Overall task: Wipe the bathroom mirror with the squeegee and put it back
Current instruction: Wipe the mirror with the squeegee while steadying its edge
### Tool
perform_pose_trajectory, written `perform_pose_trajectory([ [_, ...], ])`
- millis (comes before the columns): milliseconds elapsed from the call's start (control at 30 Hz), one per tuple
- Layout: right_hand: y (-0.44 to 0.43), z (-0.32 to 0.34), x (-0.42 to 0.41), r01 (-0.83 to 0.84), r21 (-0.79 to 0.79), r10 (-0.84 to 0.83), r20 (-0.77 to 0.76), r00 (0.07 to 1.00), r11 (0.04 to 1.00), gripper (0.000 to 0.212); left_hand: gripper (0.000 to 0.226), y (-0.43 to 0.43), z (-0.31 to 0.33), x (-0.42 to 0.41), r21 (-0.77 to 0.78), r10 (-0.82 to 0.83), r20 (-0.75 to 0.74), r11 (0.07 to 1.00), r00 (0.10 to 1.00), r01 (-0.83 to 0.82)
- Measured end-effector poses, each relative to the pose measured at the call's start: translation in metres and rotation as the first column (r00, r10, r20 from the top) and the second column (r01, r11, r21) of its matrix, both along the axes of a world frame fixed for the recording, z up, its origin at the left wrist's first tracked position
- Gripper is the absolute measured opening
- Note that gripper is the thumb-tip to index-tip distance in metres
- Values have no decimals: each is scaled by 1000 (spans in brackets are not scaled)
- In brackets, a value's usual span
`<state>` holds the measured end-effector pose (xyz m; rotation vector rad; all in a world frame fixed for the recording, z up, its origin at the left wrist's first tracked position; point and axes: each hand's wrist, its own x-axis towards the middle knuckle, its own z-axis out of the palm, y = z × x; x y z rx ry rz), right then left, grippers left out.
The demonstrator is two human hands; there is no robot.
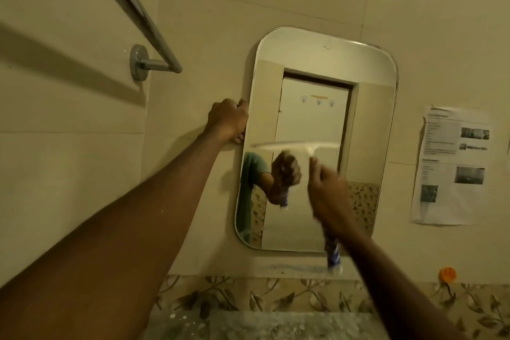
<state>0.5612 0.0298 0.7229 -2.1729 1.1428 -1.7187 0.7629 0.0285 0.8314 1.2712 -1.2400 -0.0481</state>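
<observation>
- Head cam caught the wipe mid-pass: squeegee (298, 146) blade sat level across the middle of the mirror (367, 107), so wiping looked underway, with putting it back yet to do.
- Right hand (328, 196) had its grip wrapped tight on the blurry handle.
- Left hand (227, 120) was clamped on the mirror's left edge.

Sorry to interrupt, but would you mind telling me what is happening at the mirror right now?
A person is wiping the wall-mounted mirror with a squeegee. The right hand holds the squeegee by its handle, with the blade lying across the glass about halfway down; the hand and tool are motion-blurred. The left hand grips the mirror's left edge, apparently steadying it. A towel rail is on the wall to the left, and a printed sheet hangs to the right.
</observation>
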Motion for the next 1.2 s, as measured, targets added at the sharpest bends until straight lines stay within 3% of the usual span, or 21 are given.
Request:
perform_pose_trajectory([
  [100, -13, 91, -9, 53, -123, -51, 19, 999, 991, 49, 54, -1, 28, 0, -96, 21, -105, 995, 994, -31],
  [200, -20, 152, -7, 86, -182, -85, 11, 996, 979, 53, 53, -2, 54, -8, -181, 20, -82, 983, 996, -35],
  [333, -30, 187, -6, 100, -215, -121, -82, 989, 971, 52, 47, -8, 70, -17, -185, 80, -51, 979, 996, -88],
  [500, -52, 196, -39, 235, -236, -272, -135, 953, 943, 59, 53, -26, 69, -14, -207, 130, -37, 969, 991, -135],
  [633, -70, 170, -82, 237, -150, -242, -14, 970, 960, 59, 55, -36, 68, -15, -250, 202, -7, 948, 979, -197],
  [867, -85, 64, -100, 188, -20, -179, 223, 958, 982, 59, 52, -39, 60, -19, -305, 250, -20, 921, 968, -244],
  [1200, -64, -72, -84, 282, 186, -319, 214, 923, 941, 57, 49, -23, 20, -25, -270, 341, 45, 909, 939, -317],
])
